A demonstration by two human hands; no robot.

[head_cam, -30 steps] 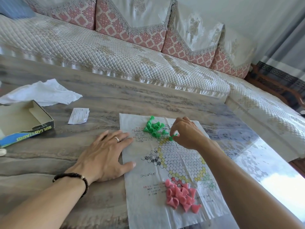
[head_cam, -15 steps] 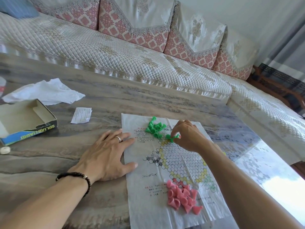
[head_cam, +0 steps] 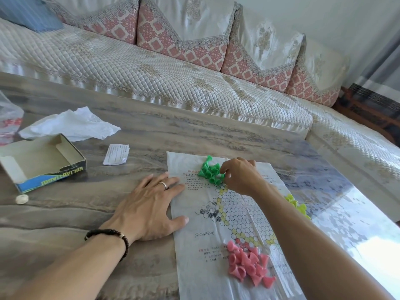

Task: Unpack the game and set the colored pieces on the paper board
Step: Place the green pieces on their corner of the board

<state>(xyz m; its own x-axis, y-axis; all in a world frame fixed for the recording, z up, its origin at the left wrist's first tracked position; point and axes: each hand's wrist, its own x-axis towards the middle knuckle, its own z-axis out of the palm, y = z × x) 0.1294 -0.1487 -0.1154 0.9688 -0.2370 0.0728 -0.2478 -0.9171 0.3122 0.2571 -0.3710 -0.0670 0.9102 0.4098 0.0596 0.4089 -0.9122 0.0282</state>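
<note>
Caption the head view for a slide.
Right hand picks at green plastic pieces while left hand flattens the printed paper board.

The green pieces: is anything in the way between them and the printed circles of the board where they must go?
Nothing visible blocks them. The green pieces lie in a heap on the paper board, right beside its circles, with the right hand already at them. The left hand presses only the board's left edge.

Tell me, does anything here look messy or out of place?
The pieces are not standing on the printed cells: the green pieces and pink pieces lie tumbled in loose heaps on the paper board, and the yellow-green pieces sit at its right edge.
</note>
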